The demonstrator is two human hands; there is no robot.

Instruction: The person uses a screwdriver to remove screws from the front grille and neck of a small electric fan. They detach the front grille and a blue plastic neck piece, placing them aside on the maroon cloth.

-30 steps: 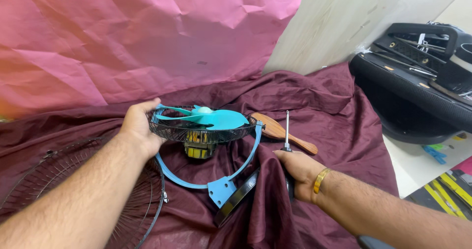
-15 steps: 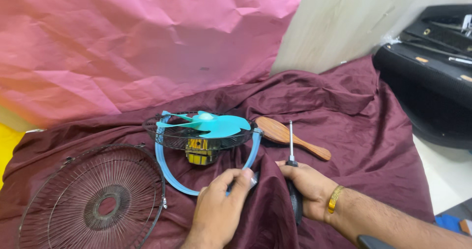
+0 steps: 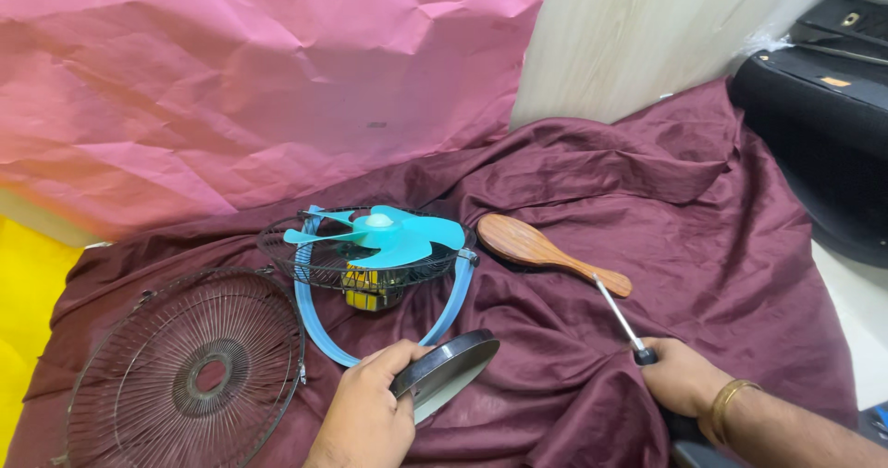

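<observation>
A maroon cloth (image 3: 592,181) is spread over the surface. On it a blue fan (image 3: 375,251) is laid blades-up, beside a detached wire guard (image 3: 190,371). The fan's round base (image 3: 446,368), tilted on edge, is gripped by the left hand (image 3: 365,417). A screwdriver (image 3: 618,317), shaft angled up-left toward a wooden brush (image 3: 546,251), is clenched in the right hand (image 3: 684,380).

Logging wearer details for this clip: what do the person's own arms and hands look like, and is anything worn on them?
Both hands are bare, with no gloves and no sleeves in view. The left hand has no ring, watch or band showing. The right hand has a gold-coloured bangle around the wrist. Both forearms are hairy, and no markings show on them.
</observation>
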